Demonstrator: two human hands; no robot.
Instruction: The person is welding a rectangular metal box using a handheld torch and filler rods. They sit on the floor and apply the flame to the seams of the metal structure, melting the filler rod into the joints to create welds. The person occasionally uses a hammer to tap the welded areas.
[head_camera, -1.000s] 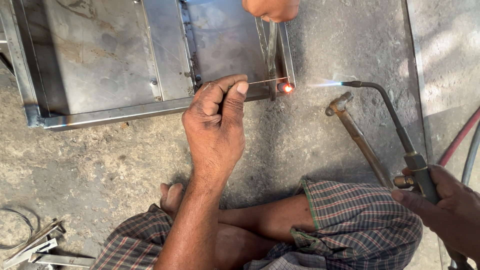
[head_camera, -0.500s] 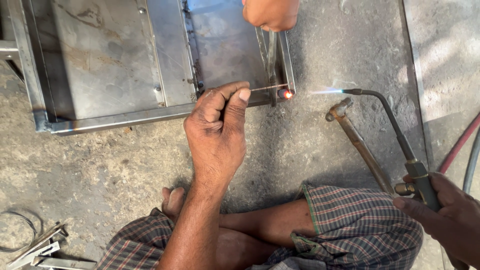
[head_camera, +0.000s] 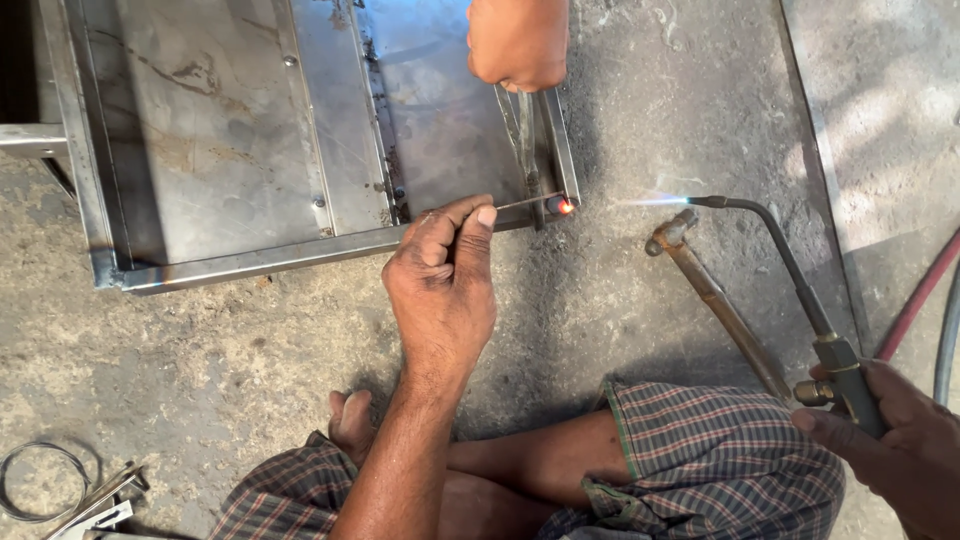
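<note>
Head view: a thin metal filler rod (head_camera: 520, 203) is pinched between thumb and forefinger of the left hand (head_camera: 442, 290), its tip brought to a glowing orange spot (head_camera: 566, 207) at the corner of a grey sheet-metal tray frame (head_camera: 250, 262) lying on the concrete floor (head_camera: 200, 380). A curved-neck gas torch (head_camera: 790, 280) is gripped by the closed fingers of the right hand (head_camera: 900, 455), its pale blue flame (head_camera: 650, 201) aimed at that corner, just apart from it. Another person's hand (head_camera: 518, 42) is pressed on the frame's far edge. A rusty hammer (head_camera: 710, 295) lies beside the torch.

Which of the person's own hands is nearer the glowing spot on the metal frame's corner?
Left. The left hand sits just beside the glowing spot, holding a thin rod; the right hand grips the torch far lower right.
</note>
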